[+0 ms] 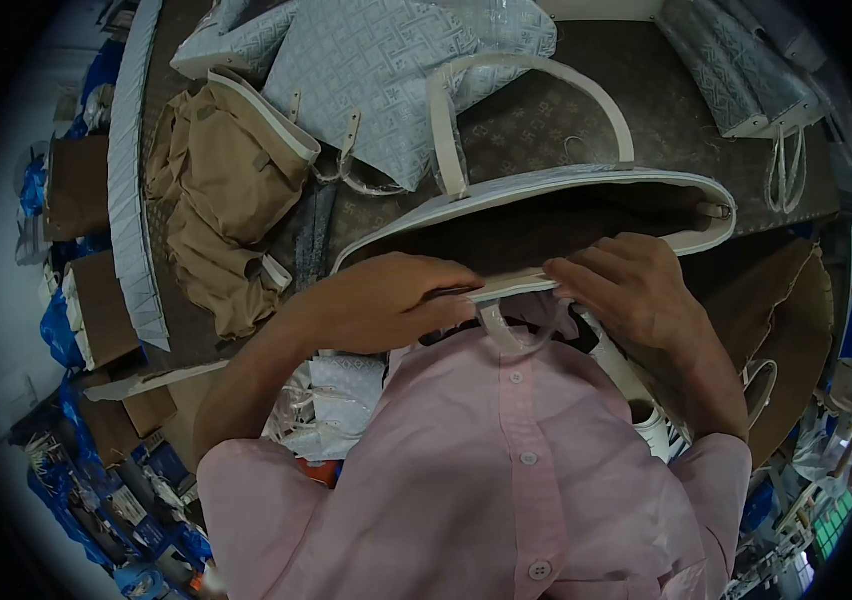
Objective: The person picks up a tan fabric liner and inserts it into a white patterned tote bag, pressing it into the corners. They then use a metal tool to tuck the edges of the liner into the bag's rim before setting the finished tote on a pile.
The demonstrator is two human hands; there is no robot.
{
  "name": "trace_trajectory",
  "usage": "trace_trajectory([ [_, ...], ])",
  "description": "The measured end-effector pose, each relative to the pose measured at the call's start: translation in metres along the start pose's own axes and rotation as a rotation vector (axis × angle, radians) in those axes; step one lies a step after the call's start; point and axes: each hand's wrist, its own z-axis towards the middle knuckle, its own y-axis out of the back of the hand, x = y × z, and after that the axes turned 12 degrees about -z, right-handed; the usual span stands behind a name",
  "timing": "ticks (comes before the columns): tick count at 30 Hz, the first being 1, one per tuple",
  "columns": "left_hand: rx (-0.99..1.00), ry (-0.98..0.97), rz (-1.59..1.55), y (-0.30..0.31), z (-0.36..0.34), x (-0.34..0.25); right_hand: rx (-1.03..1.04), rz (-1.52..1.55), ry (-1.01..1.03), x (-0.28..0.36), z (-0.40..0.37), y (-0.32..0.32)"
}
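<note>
A handbag (701, 185) with pale trim lies in front of me, its wide mouth open and its inside dark. One pale strap handle (598, 92) arches up from the far rim. The other handle, wrapped in clear film, hangs against my shirt. My left hand (386, 298) pinches the near rim, thumb below and fingers above. Just to the right, my right hand (631, 290) is closed on the same rim, with its fingers curled over the edge. Whatever lies under the fingertips is hidden.
A brown-patterned table (536, 120) holds a crumpled tan lining (231, 150) at left. Grey-white patterned bag pieces (366, 75) lie at the back. Another wrapped bag (736, 70) sits at back right. A large open carton (791, 340) stands at right, with cartons (81, 190) at far left.
</note>
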Motion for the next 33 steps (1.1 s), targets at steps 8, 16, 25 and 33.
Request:
trace_trajectory([
  [8,-0.199,-0.361,0.457,-0.041,0.021,-0.003,0.052,0.020,-0.006,-0.001,-0.002,0.002],
  [16,-0.524,-0.423,0.639,-0.072,0.027,-0.012,0.076,0.011,0.038,0.002,0.006,0.007],
  [25,-0.674,-0.519,0.586,-0.061,-0.019,0.038,0.147,0.114,-0.118,-0.032,-0.019,0.032],
  [33,-0.812,-0.386,0.856,-0.035,-0.056,0.038,0.150,0.128,-0.154,0.009,0.020,0.031],
])
